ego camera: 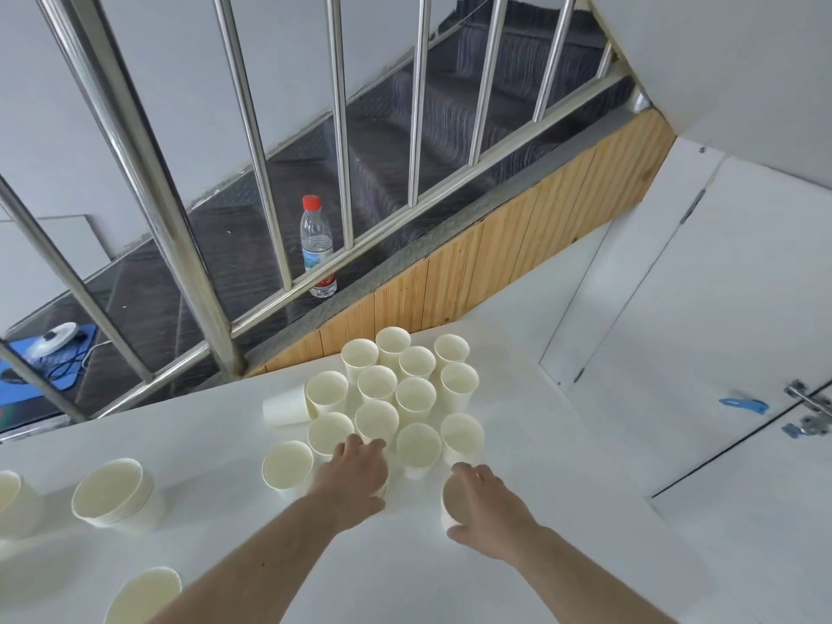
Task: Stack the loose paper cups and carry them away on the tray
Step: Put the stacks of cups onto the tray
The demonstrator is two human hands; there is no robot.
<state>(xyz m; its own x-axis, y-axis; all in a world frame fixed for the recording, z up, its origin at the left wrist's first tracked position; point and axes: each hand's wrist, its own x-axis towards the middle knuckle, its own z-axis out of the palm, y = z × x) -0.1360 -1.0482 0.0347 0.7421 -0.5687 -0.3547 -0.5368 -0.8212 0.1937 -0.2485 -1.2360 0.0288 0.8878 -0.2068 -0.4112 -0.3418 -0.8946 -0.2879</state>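
Head: upright cup [454,504], mouth up.

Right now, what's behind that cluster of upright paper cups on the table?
One paper cup lying on its side sits at the cluster's far left edge, partly hidden by an upright cup. Beyond the white table are wood panelling, a railing and a water bottle on the stairs.

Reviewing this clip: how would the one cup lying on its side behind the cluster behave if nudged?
The tipped cup probably rolls in a curve, since its wall tapers. It looks like thin paper and empty, so likely very light and easily dented. Resting against an upright cup, it may knock that one over if pushed that way.
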